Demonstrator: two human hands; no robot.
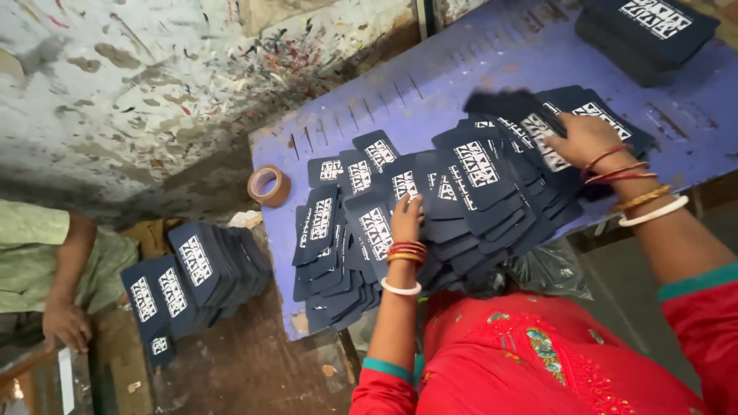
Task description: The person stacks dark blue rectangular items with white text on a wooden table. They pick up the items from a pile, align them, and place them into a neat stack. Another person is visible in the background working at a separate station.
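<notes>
Your left hand (405, 219) lies flat, fingers together, on the fanned dark printed pieces (461, 192) across the purple bench (430, 84), while your right hand (586, 138), fingers curled, grips their far-right end.

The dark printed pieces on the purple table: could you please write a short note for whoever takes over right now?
Left hand: flat on the overlapping dark printed pieces, holding nothing.
Right hand: fingers on the far end of the spread; grip unclear.
Pieces lie fanned in rows across the purple table; a finished-looking stack sits at the far corner, another pile lower left beside the tape roll.
Left: the fanned rows look ungathered.
</notes>
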